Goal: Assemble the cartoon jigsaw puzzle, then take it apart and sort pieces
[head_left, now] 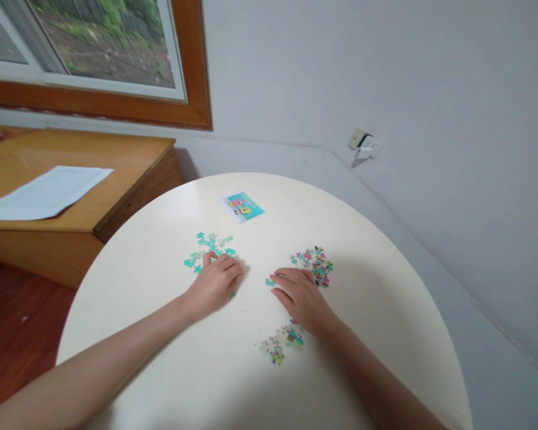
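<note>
Single cam, worn on my head. Looks forward and down over the round table [197,370], steep enough to see its top; near edge runs out of frame at the bottom. Wide field, mid range: my left hand [217,280] and right hand [300,298] sit near mid-frame, small. Beyond the table it catches the far wall [341,71], plus window [107,48] and wooden desk [130,152] at far left.
</note>
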The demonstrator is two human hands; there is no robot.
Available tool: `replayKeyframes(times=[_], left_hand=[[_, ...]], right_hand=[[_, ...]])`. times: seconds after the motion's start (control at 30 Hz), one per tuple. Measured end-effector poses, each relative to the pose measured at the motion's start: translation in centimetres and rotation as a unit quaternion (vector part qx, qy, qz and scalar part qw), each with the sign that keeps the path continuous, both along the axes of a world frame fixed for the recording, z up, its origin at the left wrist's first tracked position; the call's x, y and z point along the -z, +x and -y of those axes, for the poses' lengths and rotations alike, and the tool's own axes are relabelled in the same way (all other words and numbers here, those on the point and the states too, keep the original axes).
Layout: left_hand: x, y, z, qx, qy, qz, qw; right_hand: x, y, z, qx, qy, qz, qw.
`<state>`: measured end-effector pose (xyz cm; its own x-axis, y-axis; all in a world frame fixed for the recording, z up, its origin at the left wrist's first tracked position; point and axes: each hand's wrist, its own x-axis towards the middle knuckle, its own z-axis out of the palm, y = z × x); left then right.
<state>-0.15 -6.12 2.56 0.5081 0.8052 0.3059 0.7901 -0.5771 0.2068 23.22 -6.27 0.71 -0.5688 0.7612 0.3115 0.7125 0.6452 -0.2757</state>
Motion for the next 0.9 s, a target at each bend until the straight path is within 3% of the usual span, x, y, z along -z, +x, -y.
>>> replayKeyframes(times=[0.17,0.33,0.47,0.63,0.73,0.9], left_hand=[[-0.7,-0.4,-0.1,-0.044,0.007,0.037,0.998],[-2.4,-1.8,-0.5,-0.084,-0.015,0.035,0.996],[-3.2,-1.5,0.6,-0.027,-0.049,-0.017,0.998],[-2.4,1.4,4.2,0.066,-0.078,-0.088,0.991],[-1.7,2.6,5.8,0.070,-0.074,-0.157,0.982],[-1.7,2.9,6.6,0.056,-0.119,-0.211,0.969]], right_hand=[[0.2,0.0,-0.1,0.005,0.006,-0.013,1.000],[0.3,-0.1,-0.1,0.010,-0.002,-0.020,1.000],[0.4,-0.2,-0.2,0.014,-0.001,-0.026,1.000],[0.5,-0.3,-0.2,0.025,0.000,-0.041,0.999],[0.5,-0.4,-0.3,0.026,-0.005,-0.048,0.998],[0.6,-0.3,-0.3,0.027,-0.004,-0.050,0.998]])
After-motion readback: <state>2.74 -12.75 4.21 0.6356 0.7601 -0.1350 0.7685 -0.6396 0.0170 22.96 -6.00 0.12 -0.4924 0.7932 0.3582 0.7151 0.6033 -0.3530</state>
